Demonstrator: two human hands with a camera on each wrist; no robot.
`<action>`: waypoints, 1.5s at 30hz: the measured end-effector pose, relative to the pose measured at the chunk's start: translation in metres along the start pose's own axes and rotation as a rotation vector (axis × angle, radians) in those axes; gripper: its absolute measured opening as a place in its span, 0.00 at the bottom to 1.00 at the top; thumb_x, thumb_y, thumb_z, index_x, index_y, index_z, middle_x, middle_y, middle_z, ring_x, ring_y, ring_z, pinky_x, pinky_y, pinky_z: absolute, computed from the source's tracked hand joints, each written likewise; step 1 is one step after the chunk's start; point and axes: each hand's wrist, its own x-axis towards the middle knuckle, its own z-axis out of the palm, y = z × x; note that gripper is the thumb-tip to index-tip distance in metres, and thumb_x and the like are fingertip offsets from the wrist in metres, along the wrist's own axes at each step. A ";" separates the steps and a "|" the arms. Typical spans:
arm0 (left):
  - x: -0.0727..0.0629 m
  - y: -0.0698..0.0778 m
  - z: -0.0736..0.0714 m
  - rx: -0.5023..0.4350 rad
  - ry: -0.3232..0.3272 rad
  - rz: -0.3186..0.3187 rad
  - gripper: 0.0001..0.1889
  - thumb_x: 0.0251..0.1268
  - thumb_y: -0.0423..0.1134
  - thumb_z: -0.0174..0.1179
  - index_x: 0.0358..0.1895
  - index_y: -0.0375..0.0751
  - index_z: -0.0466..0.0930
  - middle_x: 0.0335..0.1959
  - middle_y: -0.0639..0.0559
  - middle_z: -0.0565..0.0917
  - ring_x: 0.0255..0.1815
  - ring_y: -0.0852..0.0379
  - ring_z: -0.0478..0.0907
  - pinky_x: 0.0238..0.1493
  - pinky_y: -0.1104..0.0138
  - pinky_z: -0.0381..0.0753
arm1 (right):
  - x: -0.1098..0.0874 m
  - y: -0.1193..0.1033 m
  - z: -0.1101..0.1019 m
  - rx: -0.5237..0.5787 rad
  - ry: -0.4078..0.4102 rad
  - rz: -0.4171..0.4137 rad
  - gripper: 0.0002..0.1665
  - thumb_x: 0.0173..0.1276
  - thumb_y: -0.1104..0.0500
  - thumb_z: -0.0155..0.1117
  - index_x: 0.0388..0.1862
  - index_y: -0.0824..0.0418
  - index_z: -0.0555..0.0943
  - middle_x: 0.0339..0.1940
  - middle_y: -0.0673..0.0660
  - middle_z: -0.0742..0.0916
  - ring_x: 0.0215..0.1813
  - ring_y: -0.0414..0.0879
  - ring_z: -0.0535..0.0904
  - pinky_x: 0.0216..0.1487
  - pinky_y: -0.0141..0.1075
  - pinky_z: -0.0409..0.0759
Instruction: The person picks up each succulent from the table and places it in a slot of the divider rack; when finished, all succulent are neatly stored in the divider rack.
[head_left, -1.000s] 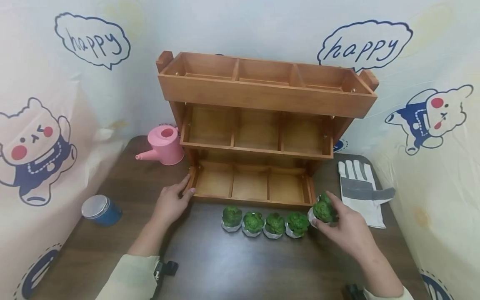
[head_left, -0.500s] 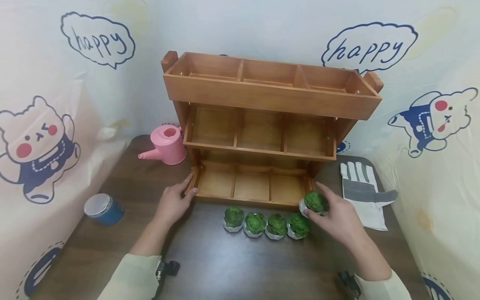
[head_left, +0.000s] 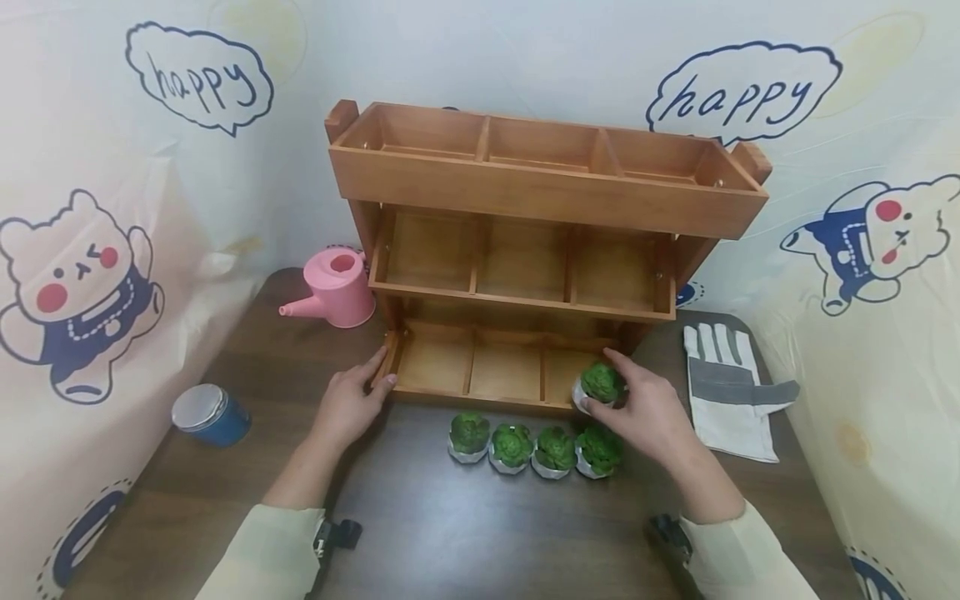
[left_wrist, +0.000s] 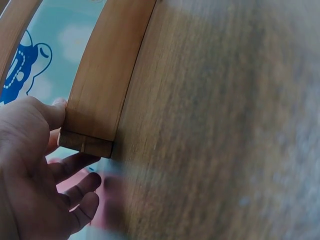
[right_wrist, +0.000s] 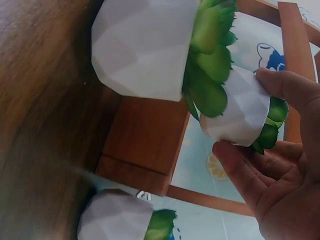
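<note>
A three-tier wooden planter shelf (head_left: 547,185) stands at the back of the table, each tier split into compartments. My left hand (head_left: 351,406) grips the front left corner of the lowest tier; in the left wrist view the thumb lies on the board's edge, with fingers round its end (left_wrist: 85,142). My right hand (head_left: 651,408) pinches a small potted succulent (head_left: 600,382), its white faceted pot (right_wrist: 242,107) between thumb and fingers. That plant hangs at the front of the lowest tier's right compartment. Several matching succulents (head_left: 512,447) line up in front of the shelf.
A pink watering can (head_left: 341,287) stands left of the shelf, a blue tin with a silver lid (head_left: 212,415) nearer. To the right lies a white and grey work glove (head_left: 727,392). Another white pot (right_wrist: 117,215) shows beside the shelf's end in the right wrist view.
My right hand has carried the potted succulent leftward, from right of the shelf to over the lowest tier's right compartment. My left hand has kept its place on the corner.
</note>
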 end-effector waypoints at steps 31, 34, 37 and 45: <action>-0.003 0.001 0.002 -0.030 -0.006 -0.027 0.34 0.77 0.62 0.54 0.82 0.64 0.60 0.77 0.39 0.70 0.74 0.32 0.64 0.69 0.30 0.64 | 0.031 -0.003 0.031 0.031 -0.082 -0.042 0.41 0.62 0.43 0.77 0.67 0.64 0.79 0.59 0.64 0.86 0.58 0.60 0.82 0.58 0.57 0.81; -0.003 0.002 0.002 -0.029 -0.005 -0.024 0.34 0.78 0.62 0.54 0.82 0.63 0.60 0.77 0.39 0.70 0.74 0.32 0.65 0.69 0.30 0.64 | 0.031 -0.003 0.034 0.023 -0.099 -0.029 0.41 0.62 0.43 0.77 0.68 0.63 0.78 0.61 0.65 0.85 0.60 0.61 0.82 0.59 0.59 0.80; -0.003 0.001 0.002 -0.029 -0.002 -0.019 0.34 0.78 0.61 0.54 0.82 0.63 0.60 0.77 0.39 0.70 0.74 0.31 0.64 0.69 0.30 0.63 | 0.031 -0.003 0.039 0.017 -0.115 -0.016 0.42 0.64 0.43 0.76 0.70 0.64 0.77 0.64 0.65 0.84 0.62 0.62 0.81 0.61 0.59 0.80; -0.002 -0.001 0.001 -0.037 0.009 -0.012 0.34 0.78 0.61 0.54 0.82 0.65 0.59 0.77 0.39 0.69 0.76 0.31 0.63 0.70 0.30 0.62 | 0.029 -0.001 0.046 0.000 -0.197 -0.048 0.42 0.71 0.42 0.69 0.74 0.66 0.72 0.69 0.67 0.79 0.66 0.63 0.78 0.65 0.61 0.77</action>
